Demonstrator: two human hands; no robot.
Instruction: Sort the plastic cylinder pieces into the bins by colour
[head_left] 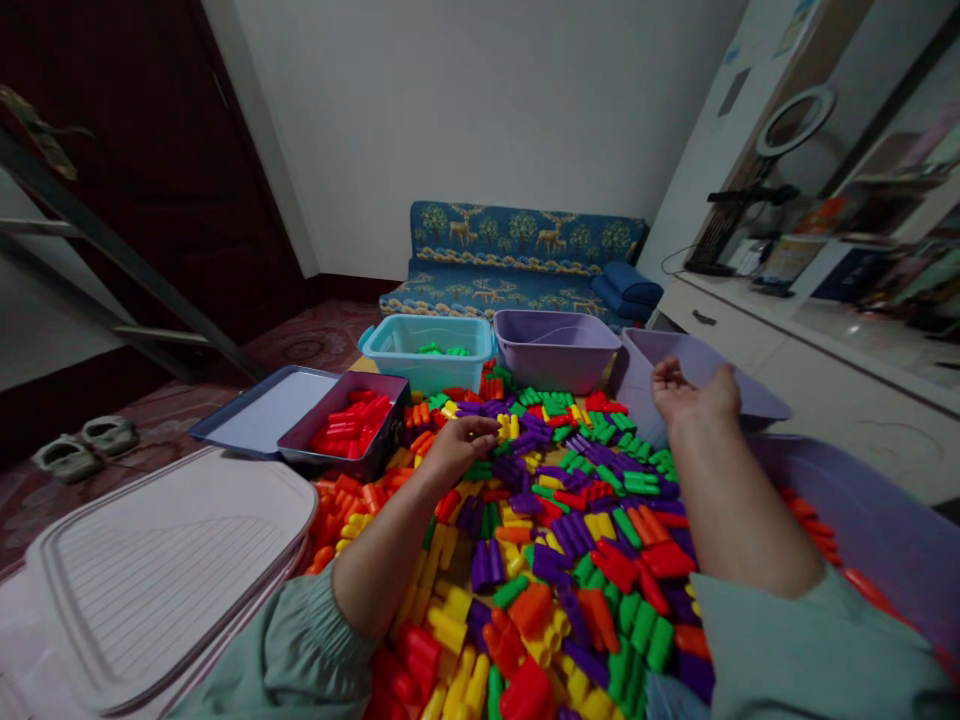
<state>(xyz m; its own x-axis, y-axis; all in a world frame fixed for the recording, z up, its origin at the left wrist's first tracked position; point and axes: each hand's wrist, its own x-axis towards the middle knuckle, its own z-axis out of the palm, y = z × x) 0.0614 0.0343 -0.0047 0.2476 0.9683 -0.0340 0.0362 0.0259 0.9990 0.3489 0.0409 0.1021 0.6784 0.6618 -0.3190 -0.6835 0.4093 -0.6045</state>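
My left hand [459, 447] reaches over the middle of a wide spread of plastic toy blocks, its fingers stretched forward and slightly apart. Just past its fingertips is a yellow block [510, 428]; whether they touch is unclear. My right hand [697, 395] is raised at the right, palm turned up and fingers loosely parted, with nothing seen in it. Behind and below that hand stands a light purple bin [641, 365]. Red, orange, yellow, green and purple blocks, many shaped like joined tubes, cover the surface, including a purple block [487, 565] and a green block [643, 483].
A turquoise bin [420, 355] holds green blocks. Beside it stands a purple bin [555, 360]. A dark box [386, 440] holds red blocks. Another purple bin [862, 510] at right holds orange-red blocks. A pale lid [180, 560] lies left; a blue sofa [502, 275] stands behind.
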